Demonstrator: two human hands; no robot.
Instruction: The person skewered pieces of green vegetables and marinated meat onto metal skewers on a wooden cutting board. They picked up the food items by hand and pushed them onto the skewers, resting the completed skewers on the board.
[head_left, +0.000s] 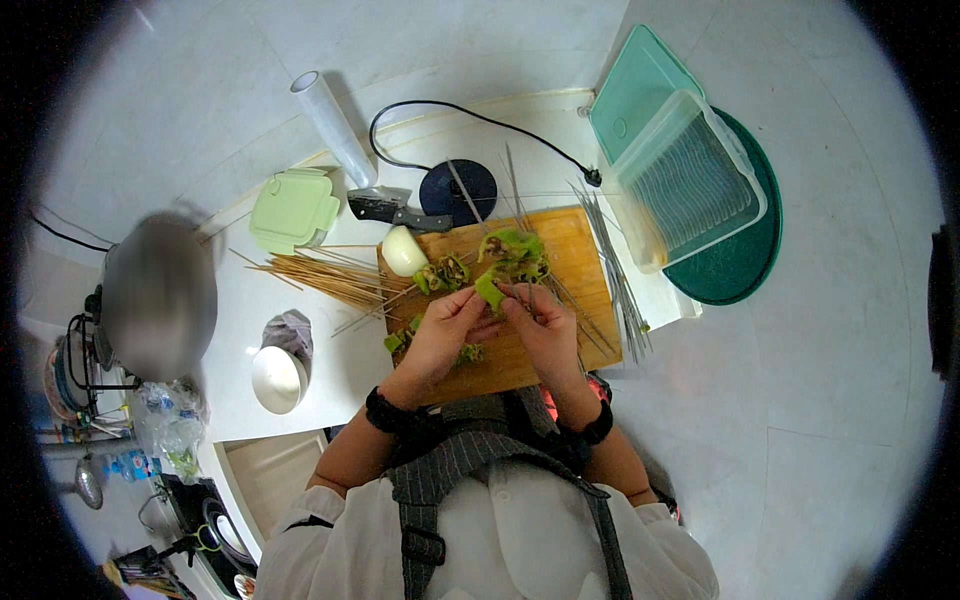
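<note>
Over the wooden cutting board (502, 375), my left hand (448, 326) and my right hand (546, 322) meet on one green pepper piece (490, 291), pinched between their fingertips. Thin metal skewers pass close to my right fingers; I cannot tell whether one goes through the piece. Just beyond my hands lie larger green pepper pieces (514, 247) with brown seedy parts. More seedy pepper scraps (444, 273) sit to their left, beside a peeled onion half (403, 251). Small green bits (397, 342) lie near my left wrist.
Bamboo skewers (330, 279) spread left of the board, metal skewers (616, 281) along its right. Behind are a cleaver (373, 205), black corded base (457, 189), film roll (334, 127) and pale green lidded box (291, 211). A clear container (694, 180) stands right, a white bowl (277, 380) left.
</note>
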